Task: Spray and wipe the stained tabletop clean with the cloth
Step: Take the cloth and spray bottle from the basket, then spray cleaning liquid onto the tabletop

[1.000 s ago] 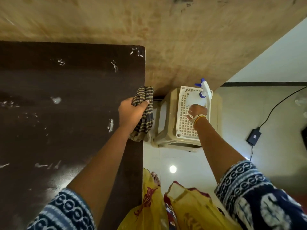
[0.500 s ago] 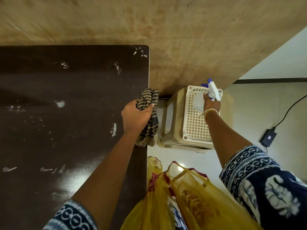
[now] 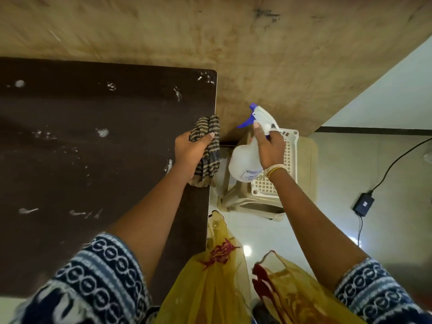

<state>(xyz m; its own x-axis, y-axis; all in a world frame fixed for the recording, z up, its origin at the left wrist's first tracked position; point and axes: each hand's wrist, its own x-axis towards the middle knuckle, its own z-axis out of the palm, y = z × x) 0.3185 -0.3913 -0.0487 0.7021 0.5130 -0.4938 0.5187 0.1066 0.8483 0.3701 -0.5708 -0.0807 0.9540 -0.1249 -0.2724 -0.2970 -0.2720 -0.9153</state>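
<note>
The dark brown tabletop [image 3: 70, 164] fills the left side and carries several white smears and spots. My left hand [image 3: 189, 153] grips a striped brown and dark cloth [image 3: 210, 146] at the table's right edge. My right hand [image 3: 268, 148] holds a white spray bottle [image 3: 245, 162] by its neck, lifted in the air above the stool. The blue nozzle and trigger point left, toward the table.
A beige plastic stool [image 3: 304, 164] stands on the floor right of the table, with a white perforated basket [image 3: 289, 155] on it. A wooden panel [image 3: 210, 38] backs the table. A black power adapter [image 3: 363, 203] with its cable lies on the floor at right.
My right hand has closed on the spray bottle and lifted it off the stool, toward the table. My left hand has kept the cloth at the table edge.
</note>
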